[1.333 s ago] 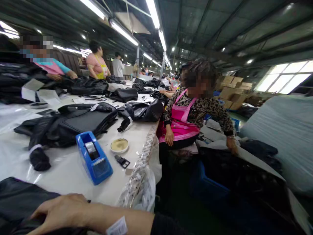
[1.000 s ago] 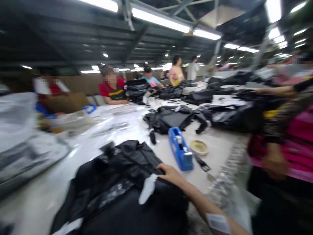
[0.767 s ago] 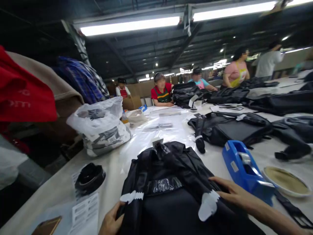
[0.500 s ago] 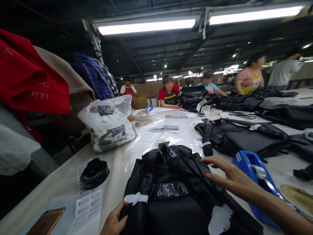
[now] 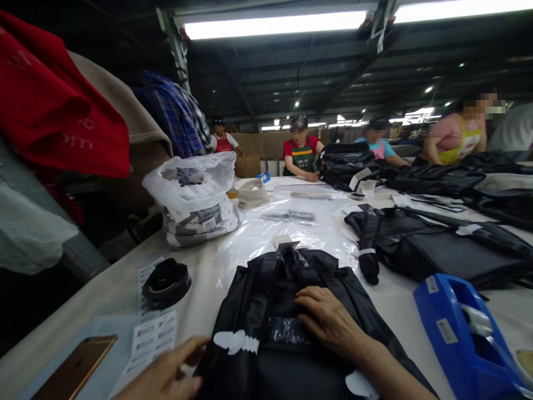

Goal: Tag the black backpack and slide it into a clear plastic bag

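Note:
A black backpack lies flat in front of me on the white table, its back panel up. My right hand rests palm down on its middle, fingers over a clear-wrapped strap. My left hand sits at the backpack's lower left edge, fingers loosely curled, beside a white paper tag. Whether the left hand grips the fabric is not clear.
A blue tape dispenser stands at the right. A black tape roll, label sheets and a phone lie at the left. A full plastic bag and another black backpack sit farther back. Several people work across the table.
My view swung left from a seated person to the table. My right hand lifted off the backpack's side and came down on its middle. My left hand slid left off the edge.

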Demonstrator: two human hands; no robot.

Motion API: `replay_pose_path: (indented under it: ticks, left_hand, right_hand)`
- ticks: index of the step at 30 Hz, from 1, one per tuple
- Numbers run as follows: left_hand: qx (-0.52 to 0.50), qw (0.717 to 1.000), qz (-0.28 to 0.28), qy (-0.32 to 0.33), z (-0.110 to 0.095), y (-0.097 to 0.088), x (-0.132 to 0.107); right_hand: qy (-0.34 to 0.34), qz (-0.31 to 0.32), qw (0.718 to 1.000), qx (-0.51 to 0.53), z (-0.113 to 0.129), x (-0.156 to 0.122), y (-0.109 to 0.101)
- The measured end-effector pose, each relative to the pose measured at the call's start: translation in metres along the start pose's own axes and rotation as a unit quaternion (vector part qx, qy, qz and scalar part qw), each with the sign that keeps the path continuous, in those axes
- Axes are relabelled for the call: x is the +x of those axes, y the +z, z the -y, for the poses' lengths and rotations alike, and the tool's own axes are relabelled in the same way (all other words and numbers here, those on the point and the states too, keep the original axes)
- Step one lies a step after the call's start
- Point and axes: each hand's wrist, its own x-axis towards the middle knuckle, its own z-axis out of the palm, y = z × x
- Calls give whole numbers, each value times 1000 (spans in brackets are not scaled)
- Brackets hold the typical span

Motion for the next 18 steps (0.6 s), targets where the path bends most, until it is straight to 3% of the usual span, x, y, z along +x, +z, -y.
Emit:
replay_pose_path:
  ticks: [2, 5, 7, 9, 11, 13, 18]
  left_hand:
    - [59, 997, -41, -19, -25, -23, 1]
    - [132, 981, -118, 78, -86, -40, 28]
    - [190, 963, -136, 136, -125, -35, 64]
    - [228, 953, -137, 148, -151, -21, 105]
    - [228, 953, -142, 139, -161, 0, 143]
    - [222, 957, -155, 108, -157, 23, 173]
    - [211, 947, -228, 82, -127, 76, 205]
  right_hand:
    - [-5, -28, 999, -15, -4, 0, 3]
    - [-3, -54, 998, -31, -9, 2, 7]
    - [6, -54, 998, -31, -10, 3, 8]
    - [10, -59, 997, -49, -10, 2, 9]
    - [17, -72, 994, -85, -10, 0, 8]
    - [34, -86, 988, -126, -11, -1, 7]
    - [65, -68, 977, -191, -17, -3, 16]
